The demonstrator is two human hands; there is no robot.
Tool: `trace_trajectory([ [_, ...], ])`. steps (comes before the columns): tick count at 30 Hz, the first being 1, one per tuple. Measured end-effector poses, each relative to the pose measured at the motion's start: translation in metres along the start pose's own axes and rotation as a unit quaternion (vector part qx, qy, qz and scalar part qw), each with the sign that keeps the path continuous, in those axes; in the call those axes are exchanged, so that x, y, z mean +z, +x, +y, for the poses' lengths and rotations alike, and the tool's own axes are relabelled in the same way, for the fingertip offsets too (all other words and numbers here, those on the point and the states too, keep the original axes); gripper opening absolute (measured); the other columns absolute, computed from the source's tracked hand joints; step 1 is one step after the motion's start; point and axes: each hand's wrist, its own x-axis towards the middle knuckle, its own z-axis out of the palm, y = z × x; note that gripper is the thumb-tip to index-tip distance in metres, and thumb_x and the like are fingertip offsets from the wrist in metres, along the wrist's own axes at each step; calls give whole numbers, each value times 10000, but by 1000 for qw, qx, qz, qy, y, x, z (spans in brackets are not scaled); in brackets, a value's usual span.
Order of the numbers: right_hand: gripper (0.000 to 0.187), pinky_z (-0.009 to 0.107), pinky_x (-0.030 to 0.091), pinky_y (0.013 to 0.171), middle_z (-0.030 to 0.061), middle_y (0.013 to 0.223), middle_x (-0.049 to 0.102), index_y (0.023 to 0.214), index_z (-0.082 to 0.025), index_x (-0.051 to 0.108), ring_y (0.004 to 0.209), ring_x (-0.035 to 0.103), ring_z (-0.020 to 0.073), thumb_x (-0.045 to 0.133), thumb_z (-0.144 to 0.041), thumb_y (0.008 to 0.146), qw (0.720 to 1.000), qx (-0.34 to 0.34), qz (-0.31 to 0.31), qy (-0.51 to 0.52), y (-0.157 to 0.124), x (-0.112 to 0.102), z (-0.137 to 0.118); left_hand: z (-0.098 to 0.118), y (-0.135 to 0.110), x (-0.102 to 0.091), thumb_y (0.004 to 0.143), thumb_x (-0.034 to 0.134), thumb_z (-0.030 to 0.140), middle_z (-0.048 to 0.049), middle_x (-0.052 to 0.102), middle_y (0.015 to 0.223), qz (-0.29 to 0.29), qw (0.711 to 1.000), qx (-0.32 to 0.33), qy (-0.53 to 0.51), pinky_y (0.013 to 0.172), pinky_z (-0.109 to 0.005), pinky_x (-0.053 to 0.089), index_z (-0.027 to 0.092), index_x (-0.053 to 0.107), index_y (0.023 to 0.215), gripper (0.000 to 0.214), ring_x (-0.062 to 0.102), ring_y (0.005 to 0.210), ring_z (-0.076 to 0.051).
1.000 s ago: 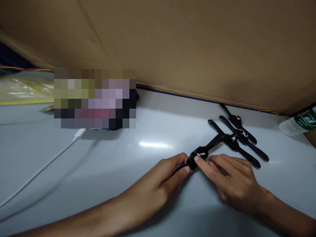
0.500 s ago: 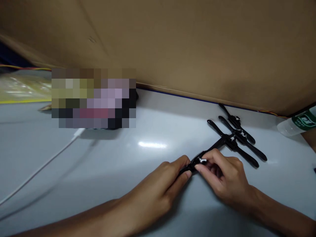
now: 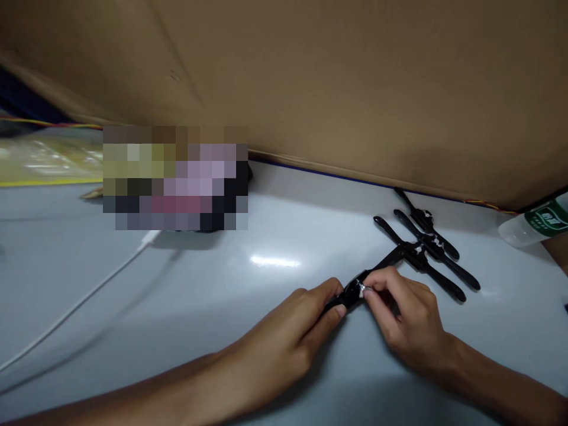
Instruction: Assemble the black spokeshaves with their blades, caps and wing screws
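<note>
Pinching a small, silvery metal piece (image 3: 362, 290) at the middle of a glossy black, two-handled tool (image 3: 352, 292), we appear to be on the step of working that piece by hand; the next move, we judge, calls for a firm left hold and a light, controlled right pinch. Our left hand (image 3: 306, 324) is closed around the near handle — our right hand (image 3: 410, 313) has thumb and forefinger narrowed on the silvery piece. The tool is right of centre, over the smooth, pale grey table (image 3: 266, 313), its long axis slanting from near left to far right. Its free handle points away from us, toward three matching black tools (image 3: 446, 283) lying crosswise to it — whether it touches the nearest, we cannot tell. Beyond stands a broad brown cardboard panel (image 3: 310, 77), with a clear, green-labelled bottle (image 3: 517, 232) at far right.
</note>
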Motion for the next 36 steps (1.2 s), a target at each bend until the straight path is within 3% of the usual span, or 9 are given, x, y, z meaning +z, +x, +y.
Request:
trace_trajectory([
  [3,230,251,467,569,5,709,602,939,-180,625,608,563,128,450,-31,930,997,-74,-15,-2,3,-3,1,-1,0,0,970,355,476,-38,696,817,-13,1000,6,-14,702,-314,465,211,594,915,362,601,739,-186],
  [5,176,261,484,575,32,757,615,971,-160,646,648,571,140,498,-76,928,996,-83,-24,20,5,-4,0,-2,0,0,972,346,467,-46,698,856,-27,999,7,-17,730,-318,468,209,590,930,358,612,777,-193],
  [9,89,241,501,594,13,754,613,897,-181,606,653,582,126,570,-112,942,998,-53,1,39,4,-2,-3,-2,-1,0,959,331,476,-58,693,879,-31,999,-3,8,751,-334,461,208,590,966,372,621,820,-212],
  [13,75,197,466,519,-38,716,608,930,-200,563,548,545,87,615,-146,932,999,36,9,24,0,0,0,-1,-1,0,965,330,505,-38,683,827,-13,1000,-2,-1,715,-314,450,224,583,928,380,606,777,-200],
  [21,225,255,489,601,17,750,636,905,-181,627,654,587,129,454,-59,979,997,-68,-25,15,2,-1,-1,-4,3,1,968,345,461,-58,700,873,-18,1000,6,-5,732,-318,475,202,585,945,354,614,802,-199],
  [24,133,247,499,601,0,739,650,920,-190,589,632,605,121,500,-113,983,999,-46,-18,5,2,0,0,-2,3,1,974,316,454,-75,694,879,-24,999,-2,23,729,-330,470,194,573,962,365,622,795,-208],
  [28,51,216,480,543,-23,760,676,1036,-196,548,573,617,100,537,-181,988,1000,7,-16,-3,-1,0,3,0,-1,1,992,248,425,-60,660,755,-34,994,-4,101,582,-302,384,191,544,1028,379,594,638,-197],
  [32,86,231,495,590,-3,772,696,1085,-164,564,629,656,115,513,-184,1019,998,-45,-38,-28,-1,-1,6,-2,-3,-1,1006,219,372,-15,576,594,-32,982,27,182,508,-292,282,185,529,1027,363,530,510,-181],
  [36,121,241,481,585,1,731,696,1001,-161,597,607,636,109,483,-126,1026,989,-122,-37,-80,0,-4,9,-2,-1,-4,1010,219,352,-1,542,563,-38,977,46,206,504,-293,249,190,534,988,355,490,489,-167],
])
